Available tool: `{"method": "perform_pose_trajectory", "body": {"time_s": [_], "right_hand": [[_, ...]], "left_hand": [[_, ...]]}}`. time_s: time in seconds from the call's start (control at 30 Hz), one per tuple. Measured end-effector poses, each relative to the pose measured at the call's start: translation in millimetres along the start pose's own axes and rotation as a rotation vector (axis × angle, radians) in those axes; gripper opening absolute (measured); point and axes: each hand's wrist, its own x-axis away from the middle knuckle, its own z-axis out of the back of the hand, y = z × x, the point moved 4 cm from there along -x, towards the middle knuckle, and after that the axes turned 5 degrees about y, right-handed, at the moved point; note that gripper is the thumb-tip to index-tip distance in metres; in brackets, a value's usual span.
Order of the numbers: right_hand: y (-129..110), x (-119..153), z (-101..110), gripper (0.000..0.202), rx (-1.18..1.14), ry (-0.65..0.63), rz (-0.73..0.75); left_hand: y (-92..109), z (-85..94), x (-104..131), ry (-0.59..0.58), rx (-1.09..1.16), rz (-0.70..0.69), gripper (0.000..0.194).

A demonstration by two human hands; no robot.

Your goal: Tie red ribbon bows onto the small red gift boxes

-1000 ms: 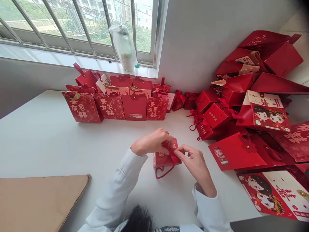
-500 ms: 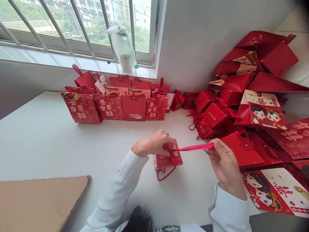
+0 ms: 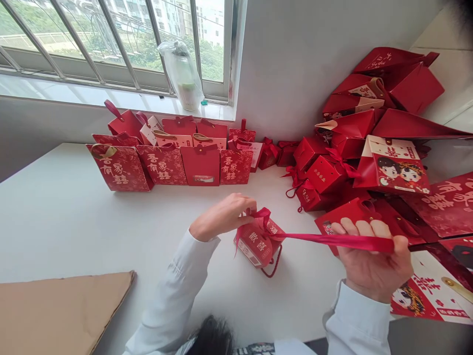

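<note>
A small red gift box [image 3: 256, 244] with pale printed characters sits on the white table in front of me. A red ribbon [image 3: 314, 238] is looped at the top of the box. My right hand [image 3: 373, 256] pinches one long end between thumb and fingers and holds it taut out to the right. My left hand [image 3: 231, 212] is at the box's upper left, its fingers closed on the ribbon's other side, where a loop and a short tail show. From the box's lower right hangs a dark red cord handle [image 3: 275, 264].
Red gift bags [image 3: 164, 165] stand in rows by the wall under the barred window. To the right is a heap of red boxes [image 3: 325, 172] and bags. Cardboard [image 3: 62, 315] lies at the lower left. A plastic-wrapped cup [image 3: 186, 81] stands on the sill.
My right hand has moved right, drawing out a longer stretch of ribbon. My left hand has shifted slightly left off the box top. The box has turned, showing its printed face.
</note>
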Motion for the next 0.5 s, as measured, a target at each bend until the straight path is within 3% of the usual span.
{"method": "perform_pose_trajectory", "body": {"time_s": [0.1, 0.2, 0.3, 0.37, 0.43, 0.5], "right_hand": [[-1, 0, 14, 0.066, 0.107, -0.061, 0.115], [6, 0, 22, 0.073, 0.256, -0.125, 0.051], [14, 4, 5, 0.072, 0.28, -0.315, -0.093], [21, 6, -13, 0.054, 0.389, -0.4, -0.174], [27, 7, -29, 0.031, 0.603, -0.417, -0.196], [33, 10, -41, 0.022, 0.778, -0.448, -0.185]], "left_hand": [[-2, 22.3, 13, 0.036, 0.127, 0.037, 0.019], [-13, 39.0, 22, 0.127, 0.19, 0.172, 0.024], [-33, 47.5, 26, 0.395, -0.076, 0.437, 0.019], [-38, 48.5, 27, 0.564, -0.303, 0.568, 0.015], [-35, 41.6, 20, 0.562, -0.325, 0.501, 0.014], [-22, 26.9, 9, 0.373, -0.162, 0.28, 0.011]]}}
